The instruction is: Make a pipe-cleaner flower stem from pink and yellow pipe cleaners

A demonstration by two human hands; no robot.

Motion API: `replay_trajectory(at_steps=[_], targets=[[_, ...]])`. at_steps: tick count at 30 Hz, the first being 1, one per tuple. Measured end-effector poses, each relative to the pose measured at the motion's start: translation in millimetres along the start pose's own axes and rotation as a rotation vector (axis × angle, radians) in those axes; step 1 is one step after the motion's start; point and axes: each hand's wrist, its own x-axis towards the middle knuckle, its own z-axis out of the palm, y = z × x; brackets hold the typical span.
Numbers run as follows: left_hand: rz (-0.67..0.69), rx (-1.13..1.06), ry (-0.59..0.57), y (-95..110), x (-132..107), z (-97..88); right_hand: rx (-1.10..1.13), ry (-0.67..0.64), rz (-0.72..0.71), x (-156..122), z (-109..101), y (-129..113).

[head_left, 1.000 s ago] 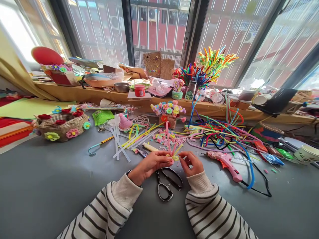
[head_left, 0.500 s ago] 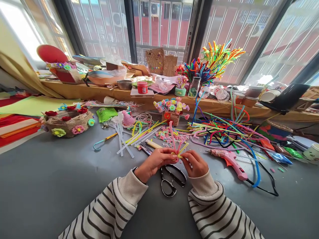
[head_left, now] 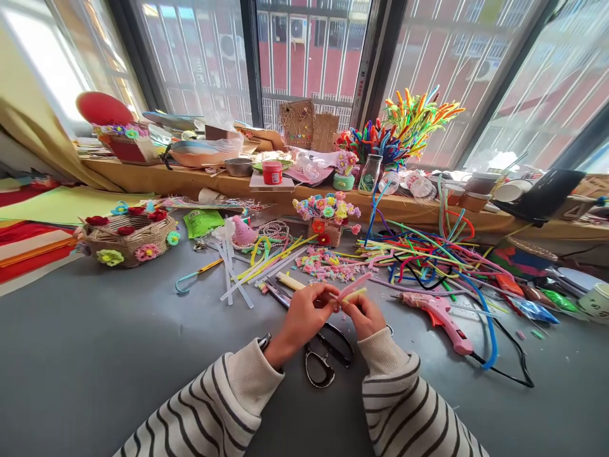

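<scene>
Both hands meet over the middle of the table, pinching a small bundle of pink and yellow pipe cleaners (head_left: 356, 285). My left hand (head_left: 304, 317) is closed on its left side, with thumb and fingertips together. My right hand (head_left: 365, 315) is closed on the right side, close to the left fingertips. The loose pipe cleaner ends point up and to the right; the joined part is mostly hidden by fingers. Under the hands lie scissors (head_left: 320, 371) with black handles, their blades pointing away to the upper left and partly covered by my left hand.
A pink glue gun (head_left: 445, 317) lies to the right with its black cord. Behind the hands are cut pipe cleaner bits (head_left: 323, 261), glue sticks (head_left: 228, 270) and a tangle of long pipe cleaners (head_left: 428, 251). A rope basket (head_left: 130, 240) with flowers stands left.
The pink and yellow ends have tipped from upright toward the right. My left hand has turned over the bundle, and both hands keep their pinch. The view has tilted slightly.
</scene>
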Motion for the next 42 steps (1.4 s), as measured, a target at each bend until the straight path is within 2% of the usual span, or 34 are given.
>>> replay_trajectory(at_steps=[3, 5, 7, 9, 11, 13, 16, 18, 19, 21, 23, 29, 35, 39, 42], targets=[[0.046, -0.019, 0.063, 3.7, -2.8, 4.0, 0.306, -0.188, 0.387, 4.0, -2.9, -4.1], [0.068, -0.034, 0.084, 5.9, -4.4, 5.6, 0.52, -0.28, 0.584, 3.0, -5.4, -9.8], [0.065, -0.057, 0.094, 7.6, -4.9, 5.8, 0.687, -0.328, 0.67, 0.2, -7.1, -15.9], [0.022, -0.13, 0.106, 8.5, -3.9, 4.1, 0.75, -0.373, 0.667, -2.7, -7.8, -19.8], [-0.065, -0.256, 0.1, 8.4, -1.9, 1.2, 0.676, -0.379, 0.586, -4.6, -8.5, -20.0], [-0.173, -0.381, 0.066, 7.5, -0.2, -1.9, 0.469, -0.291, 0.377, -5.6, -10.0, -16.8], [-0.303, -0.493, 0.011, 5.3, 0.4, -5.3, 0.005, -0.062, -0.168, -6.8, -13.4, -9.2], [-0.357, -0.549, -0.018, 3.5, -0.1, -6.3, -0.274, 0.03, -0.501, -7.6, -15.1, -4.5], [-0.378, -0.571, -0.03, 2.5, -0.4, -6.6, -0.375, 0.052, -0.619, -7.9, -15.6, -2.6], [-0.406, -0.595, -0.038, 0.9, -0.7, -6.9, -0.509, 0.077, -0.777, -8.4, -16.1, 0.3], [-0.42, -0.603, -0.032, -0.4, -0.6, -7.0, -0.597, 0.097, -0.868, -8.5, -16.5, 1.9], [-0.437, -0.585, -0.003, -0.1, -0.8, -6.8, -0.736, 0.079, -0.955, -7.5, -19.0, 2.1], [-0.384, -0.543, 0.028, 2.3, -1.0, -3.5, -0.829, 0.065, -0.93, -9.0, -18.9, -2.8], [-0.205, -0.368, 0.066, 0.2, -0.8, 1.0, -0.749, 0.091, -0.763, -8.9, -12.0, -1.8], [-0.055, -0.208, 0.122, 2.0, -3.7, 5.5, -0.514, 0.106, -0.465, -5.0, -4.7, -1.3]])
